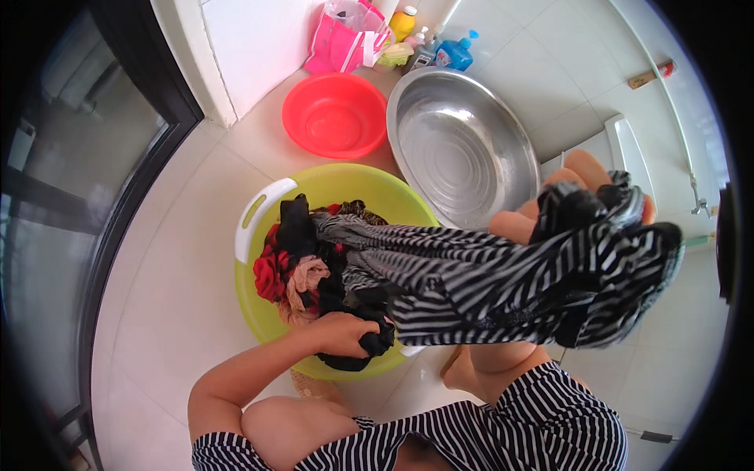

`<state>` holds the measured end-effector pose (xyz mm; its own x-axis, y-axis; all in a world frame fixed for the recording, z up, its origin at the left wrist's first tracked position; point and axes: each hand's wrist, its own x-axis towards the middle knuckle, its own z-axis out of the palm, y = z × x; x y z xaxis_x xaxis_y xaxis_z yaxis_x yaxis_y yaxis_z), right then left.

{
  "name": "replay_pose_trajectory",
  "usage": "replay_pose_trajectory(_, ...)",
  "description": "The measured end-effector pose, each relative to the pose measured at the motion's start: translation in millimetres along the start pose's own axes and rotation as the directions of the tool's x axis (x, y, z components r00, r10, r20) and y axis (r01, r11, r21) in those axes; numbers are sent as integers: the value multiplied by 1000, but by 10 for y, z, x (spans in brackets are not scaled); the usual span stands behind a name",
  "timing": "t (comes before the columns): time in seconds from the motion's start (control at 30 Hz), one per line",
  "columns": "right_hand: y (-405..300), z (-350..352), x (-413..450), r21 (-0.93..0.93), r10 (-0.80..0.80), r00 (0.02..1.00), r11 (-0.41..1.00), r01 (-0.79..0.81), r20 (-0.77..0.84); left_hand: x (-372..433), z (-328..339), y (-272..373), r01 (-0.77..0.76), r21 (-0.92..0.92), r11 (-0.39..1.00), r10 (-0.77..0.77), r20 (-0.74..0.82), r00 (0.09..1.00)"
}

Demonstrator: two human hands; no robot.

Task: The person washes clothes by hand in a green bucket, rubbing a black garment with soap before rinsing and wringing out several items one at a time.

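Note:
Raised at the right, my right hand [574,176] grips a black-and-white striped garment [471,282], whose bunched end covers part of the fingers. The garment stretches leftward, and its far end hangs down into a yellow-green plastic tub [377,179]. Over the tub's near side, my left hand [347,335] closes on a black cloth [377,344]. Other clothes lie heaped in the tub: a red and black floral piece [271,274], a pale pink piece [306,277] and a black piece [296,229]. The striped garment hides the tub's right part.
Beyond the tub stand a red plastic basin [333,120] and a large stainless steel basin [447,153]. A pink bag [341,38], a blue pump bottle [455,54] and a yellow bottle [403,23] sit by the wall. A dark-framed glass door [147,147] borders the left.

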<state>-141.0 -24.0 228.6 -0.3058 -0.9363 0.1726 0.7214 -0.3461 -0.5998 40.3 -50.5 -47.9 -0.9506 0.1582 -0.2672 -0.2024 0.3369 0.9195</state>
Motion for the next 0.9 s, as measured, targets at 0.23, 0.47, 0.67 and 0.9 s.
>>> replay_pose_trajectory(0.23, 539, -1291, -199, -545, 538, 843, 706, -452, -3, -220, 36, 25, 60, 219, 974, -56, -22, 998)
replay_pose_trajectory(0.47, 945, -1534, -407, -872, 896, 151, -348, -345, -417, -489, -229, 257, 136, 294, 946, -173, 106, 979)
replay_pose_trajectory(0.67, 1466, -2091, -556, -820, 245, 967, -567, 79, -76, -418, -792, 404, 197, 380, 904, -71, -321, 944)
replay_pose_trajectory(0.9, 1350, -1027, -458, -967, 570, 814, 127, -221, -111, -318, -1056, 147, 54, 289, 956, 200, -773, 602)
